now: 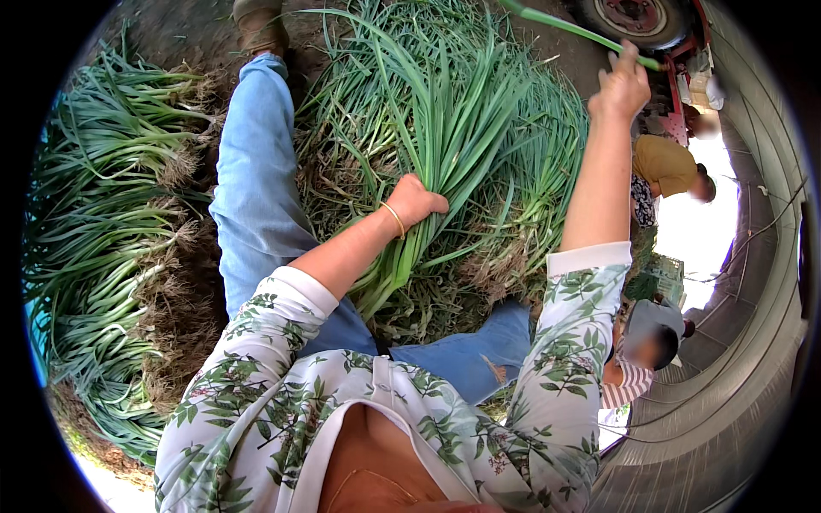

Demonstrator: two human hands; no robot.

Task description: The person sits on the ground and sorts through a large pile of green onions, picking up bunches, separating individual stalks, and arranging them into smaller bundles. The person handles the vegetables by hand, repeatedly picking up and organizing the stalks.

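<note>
My left hand [416, 204] is closed around a bunch of green allium plants [442, 144], which look like young garlic or leeks. Their long flat leaves fan out away from me, and the pale stem ends point back toward my lap. At the upper right, my raised right hand [619, 82], slightly blurred, has a single green stalk [577, 30] between its fingers. The stalk's leaf end runs out of the picture at the top. Beneath both arms lies a large loose heap of the same plants [545, 147], some with dry brown roots.
Rooted plants [122, 256] are stacked on the left, roots toward my leg [256, 167]. A wheel [632, 16] of a red vehicle stands at the top right. On the right are people, one in a yellow top [664, 165], one in grey [646, 320], and a plastic crate [668, 274].
</note>
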